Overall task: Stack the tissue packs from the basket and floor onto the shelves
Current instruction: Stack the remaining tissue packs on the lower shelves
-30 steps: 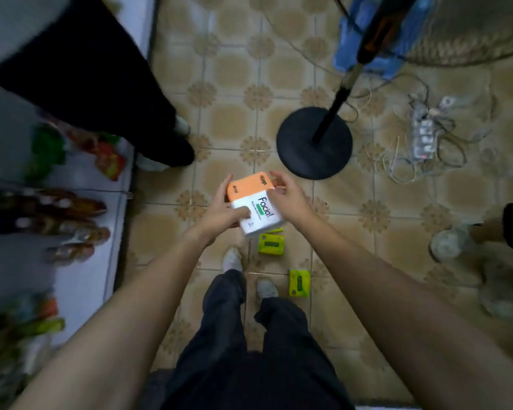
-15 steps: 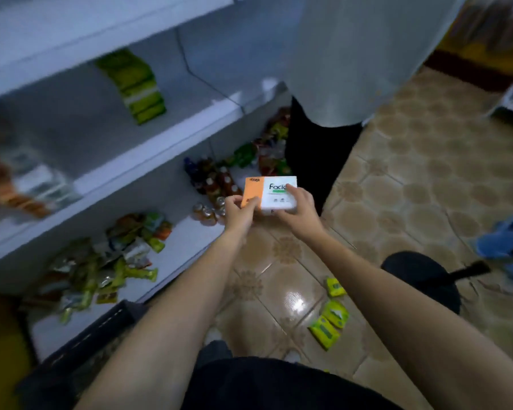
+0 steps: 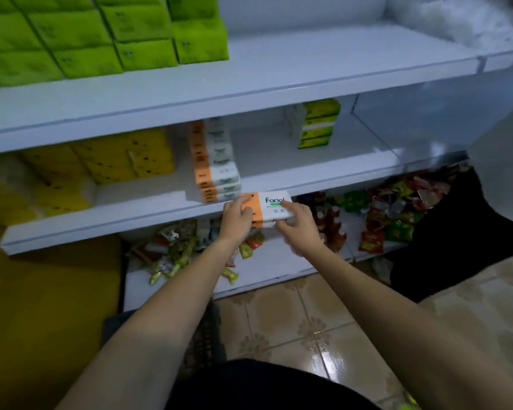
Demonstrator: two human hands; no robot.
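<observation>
Glossy tiled floor (image 3: 323, 329) — smooth white shelf (image 3: 279, 69), film-wrapped tissue pack (image 3: 274, 207).

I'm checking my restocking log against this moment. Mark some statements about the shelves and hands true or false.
1. The left hand and right hand both hold the orange-and-white pack. True.
2. The pack is at the upper shelf. False: it is at the middle shelf's front edge.
3. A matching stack stands on the middle shelf, left of the held pack. True.
4. The green packs lie below that stack. False: they sit on the upper shelf, above it.
</observation>
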